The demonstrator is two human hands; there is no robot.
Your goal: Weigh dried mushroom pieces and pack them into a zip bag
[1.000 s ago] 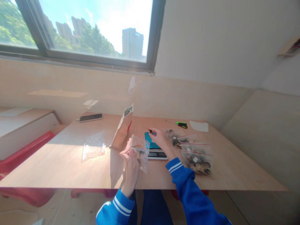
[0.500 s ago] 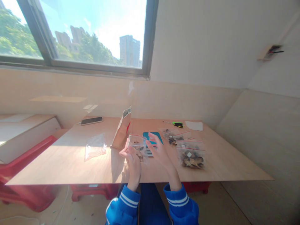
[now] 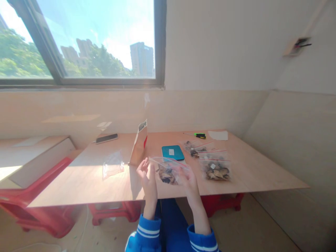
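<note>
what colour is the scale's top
The scale's top is teal blue with a small white label; best seen in the head view.

Bright daylight from the window (image 3: 86, 42)

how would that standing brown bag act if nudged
The brown bag would probably tip easily, as it stands tall and narrow. It looks fairly stiff, since its sides hold upright unaided. Anything inside might spill, because its top gapes.

Matt brown upright paper pouch (image 3: 138, 146); right of it, glossy clear red-edged plastic bag (image 3: 167, 173); beneath it, smooth tan wood-look tabletop (image 3: 81, 187).
</note>
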